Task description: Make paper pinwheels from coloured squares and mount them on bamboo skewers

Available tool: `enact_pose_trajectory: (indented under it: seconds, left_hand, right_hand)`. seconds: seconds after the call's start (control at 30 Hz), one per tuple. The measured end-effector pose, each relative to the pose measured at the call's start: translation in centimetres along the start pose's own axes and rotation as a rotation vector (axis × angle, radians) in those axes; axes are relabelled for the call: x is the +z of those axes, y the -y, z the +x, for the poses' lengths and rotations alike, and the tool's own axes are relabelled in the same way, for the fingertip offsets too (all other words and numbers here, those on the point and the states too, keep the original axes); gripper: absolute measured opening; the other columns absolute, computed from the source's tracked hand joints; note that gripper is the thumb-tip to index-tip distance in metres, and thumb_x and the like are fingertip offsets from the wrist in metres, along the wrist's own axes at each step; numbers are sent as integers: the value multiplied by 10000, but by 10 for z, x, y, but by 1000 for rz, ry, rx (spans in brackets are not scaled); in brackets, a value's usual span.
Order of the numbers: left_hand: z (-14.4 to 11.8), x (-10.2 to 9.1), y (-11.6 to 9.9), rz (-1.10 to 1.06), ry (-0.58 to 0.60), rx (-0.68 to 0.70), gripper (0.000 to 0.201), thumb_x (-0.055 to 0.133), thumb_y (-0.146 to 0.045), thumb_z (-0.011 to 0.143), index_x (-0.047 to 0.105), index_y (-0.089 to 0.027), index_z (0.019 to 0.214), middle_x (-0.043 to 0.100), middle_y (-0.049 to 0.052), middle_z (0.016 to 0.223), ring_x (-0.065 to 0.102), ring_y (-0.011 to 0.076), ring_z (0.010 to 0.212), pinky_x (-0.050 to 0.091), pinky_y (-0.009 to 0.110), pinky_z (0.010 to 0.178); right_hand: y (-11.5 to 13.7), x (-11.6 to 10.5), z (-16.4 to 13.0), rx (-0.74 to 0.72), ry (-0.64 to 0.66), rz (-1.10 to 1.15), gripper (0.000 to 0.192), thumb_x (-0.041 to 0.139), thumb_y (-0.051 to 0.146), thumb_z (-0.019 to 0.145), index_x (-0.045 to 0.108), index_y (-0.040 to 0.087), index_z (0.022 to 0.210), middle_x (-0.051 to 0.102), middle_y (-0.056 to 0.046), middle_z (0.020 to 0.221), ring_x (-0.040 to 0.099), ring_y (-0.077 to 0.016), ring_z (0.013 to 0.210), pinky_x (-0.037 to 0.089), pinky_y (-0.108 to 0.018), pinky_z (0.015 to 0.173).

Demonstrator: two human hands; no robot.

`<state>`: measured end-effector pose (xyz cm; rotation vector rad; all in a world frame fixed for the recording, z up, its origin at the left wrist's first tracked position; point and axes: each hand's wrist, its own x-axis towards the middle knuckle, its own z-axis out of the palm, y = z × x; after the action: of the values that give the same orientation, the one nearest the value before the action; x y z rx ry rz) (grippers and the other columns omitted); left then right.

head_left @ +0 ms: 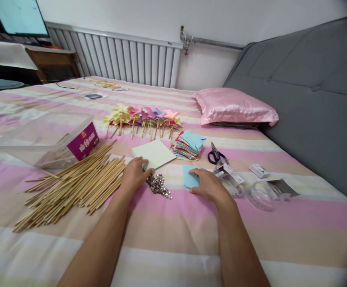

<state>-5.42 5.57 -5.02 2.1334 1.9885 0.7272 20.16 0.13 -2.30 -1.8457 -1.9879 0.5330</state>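
Note:
My left hand [135, 172] rests with thumb and fingers apart at the near edge of a stack of pale paper squares [154, 154]. Right below its thumb lies a small heap of shiny silver pins or studs [158, 185]; their exact kind is too small to tell. My right hand [211, 184] curls its thumb and fingers around the right side of a light blue paper [189, 177], low over the striped bedspread. Beyond it stands a pile of cut coloured papers [188, 145], blue on top. Dark-handled scissors [215, 154] lie past my right hand.
Many wooden sticks [74, 185] spread on the left before a clear plastic box [54, 135]. Several paper pinwheels [143, 115] lie farther back. Rolls of clear tape [260, 195] and small boxes [259, 170] sit at right. A pink pillow [235, 105] leans near the grey headboard [308, 79].

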Motion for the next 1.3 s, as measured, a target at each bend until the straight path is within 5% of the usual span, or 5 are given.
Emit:
enact_pose_trajectory:
  seconds: [0.47,0.7,1.03,1.17,1.3]
  left_hand:
    - [0,-2,-3,-87,-115,20,369,593,-390,777,703,-127,1012,657,168,1123,580,286,1079,418,388,947]
    - [-1,-4,-5,-123,-124,45,414,549,-434,783,708,-118,998,669,173,1093,591,294,1062,418,405,942]
    - [-2,-3,-4,-153,-152,48,387,570,-415,771,717,-118,970,676,180,1067,603,306,1034,423,418,927]
    - [-1,-3,-5,-202,-180,45,373,578,-412,766,720,-126,957,677,170,1066,605,307,1026,425,429,927]
    - [-7,-10,-21,-460,-220,34,374,627,-426,733,724,-123,931,692,161,1028,610,285,1005,417,400,932]
  right_hand:
    - [-10,-15,1,14,65,14,331,646,271,734,692,178,1049,697,-81,1081,643,-247,952,446,-291,773]
    - [-4,-26,0,13,73,-77,271,461,242,862,677,151,727,695,-78,738,605,-193,682,313,-249,560]
    - [-2,-26,7,196,-154,-88,287,435,124,833,650,136,1023,681,-164,905,616,-288,892,382,-319,719]
    - [-3,-23,12,195,-281,32,326,386,228,874,612,163,1101,684,-122,938,618,-262,899,431,-325,749]
    - [5,-9,14,126,-264,750,404,465,344,825,567,163,1172,709,-73,929,651,-219,805,493,-321,709]
